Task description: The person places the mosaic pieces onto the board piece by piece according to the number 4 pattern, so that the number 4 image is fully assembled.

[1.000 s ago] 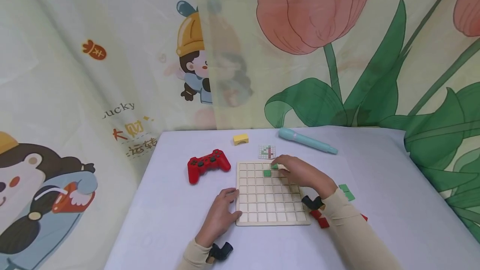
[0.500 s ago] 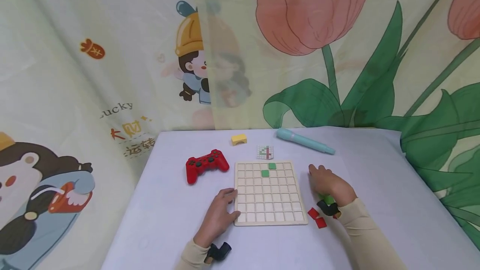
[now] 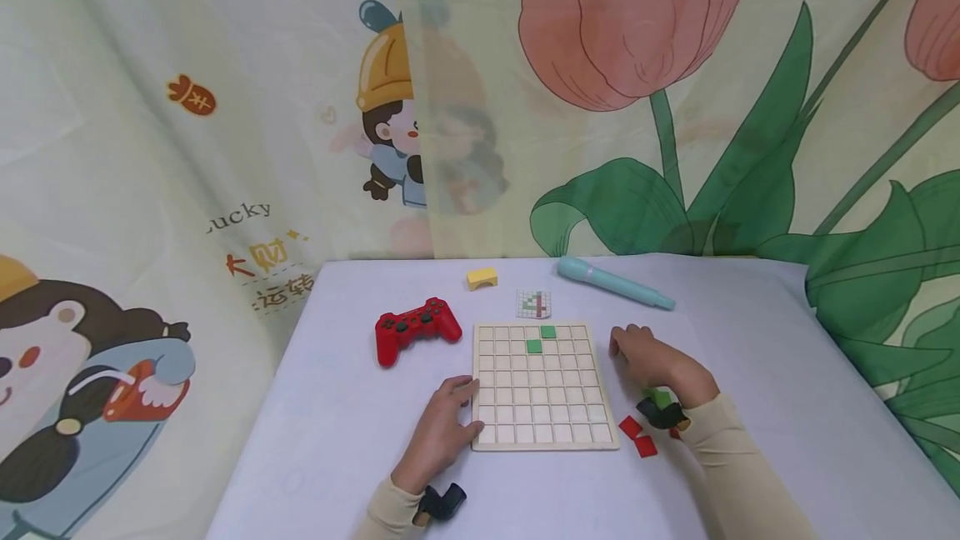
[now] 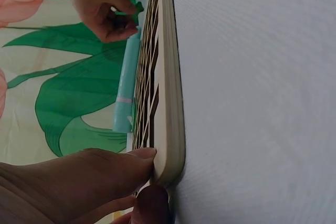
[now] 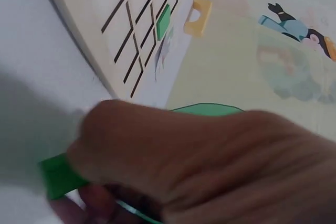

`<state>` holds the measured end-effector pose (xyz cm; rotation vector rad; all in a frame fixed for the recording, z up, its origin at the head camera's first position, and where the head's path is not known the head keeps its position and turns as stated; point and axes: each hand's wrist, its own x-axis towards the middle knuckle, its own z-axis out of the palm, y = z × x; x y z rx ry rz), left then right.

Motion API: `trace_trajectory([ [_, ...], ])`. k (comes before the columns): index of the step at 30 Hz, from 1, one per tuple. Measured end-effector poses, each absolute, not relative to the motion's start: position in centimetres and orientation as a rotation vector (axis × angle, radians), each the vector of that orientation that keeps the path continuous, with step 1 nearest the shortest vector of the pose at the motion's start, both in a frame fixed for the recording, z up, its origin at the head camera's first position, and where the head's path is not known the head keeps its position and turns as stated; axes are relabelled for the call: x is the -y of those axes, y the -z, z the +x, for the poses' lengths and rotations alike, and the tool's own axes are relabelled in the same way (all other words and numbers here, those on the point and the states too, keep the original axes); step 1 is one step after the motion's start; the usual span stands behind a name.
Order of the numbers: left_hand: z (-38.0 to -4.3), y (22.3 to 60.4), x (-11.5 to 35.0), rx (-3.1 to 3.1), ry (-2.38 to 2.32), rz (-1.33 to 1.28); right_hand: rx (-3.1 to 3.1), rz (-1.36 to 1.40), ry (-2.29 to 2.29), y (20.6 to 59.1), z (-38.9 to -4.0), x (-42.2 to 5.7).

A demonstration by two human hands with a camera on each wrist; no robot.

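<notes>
A square wooden grid board (image 3: 543, 390) lies on the table, bearing two green square tiles (image 3: 534, 347) near its far side. My left hand (image 3: 438, 432) rests at the board's left edge; the left wrist view shows the thumb tip on the rim and another fingertip beside the corner. To the right of the board, my right hand (image 3: 652, 361) pinches a green tile (image 5: 60, 176) between thumb and fingers, low over the table. Several red tiles (image 3: 646, 446) and a green tile (image 3: 658, 398) lie near the right wrist, partly hidden by the wrist strap.
Behind the board lies a small printed pattern card (image 3: 534, 304). A yellow block (image 3: 482, 277) and a light blue pen-shaped stick (image 3: 615, 282) are farther back. The red game controller (image 3: 417, 331) sits left of the board. A patterned cloth hangs behind the white table (image 3: 337, 448).
My right hand has let go of a green tile in the board's far row, moved right off the board, and now pinches another green tile. The left hand stays put.
</notes>
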<state>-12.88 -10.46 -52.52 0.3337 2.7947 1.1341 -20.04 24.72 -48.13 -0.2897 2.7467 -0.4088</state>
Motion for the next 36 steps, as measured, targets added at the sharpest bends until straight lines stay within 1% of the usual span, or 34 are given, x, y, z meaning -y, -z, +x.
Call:
trace_trajectory([
  [7,-12.8,52.4,10.5,-2.792,-1.140,0.338,-2.866,-0.424,0.578,47.8,-20.6,-23.1],
  [13,-12.8,52.3,10.4,-2.785,-1.132,0.326,-2.864,-0.576,0.632,47.6,-20.5,-20.4],
  [20,-12.8,52.4,10.4,-2.780,-1.126,0.302,-2.844,-0.927,0.732,48.4,-20.6,-16.4],
  [23,-12.9,52.3,10.4,-2.785,-1.119,0.311,-2.816,-1.033,0.739,48.9,-21.0,-14.9],
  [29,-12.9,52.3,10.5,-2.778,-1.118,0.326,-2.724,-0.960,0.736,49.6,-21.8,-12.6],
  [36,-12.9,52.3,10.5,-2.775,-1.121,0.322,-2.707,-0.959,0.708,50.4,-22.1,-11.9],
])
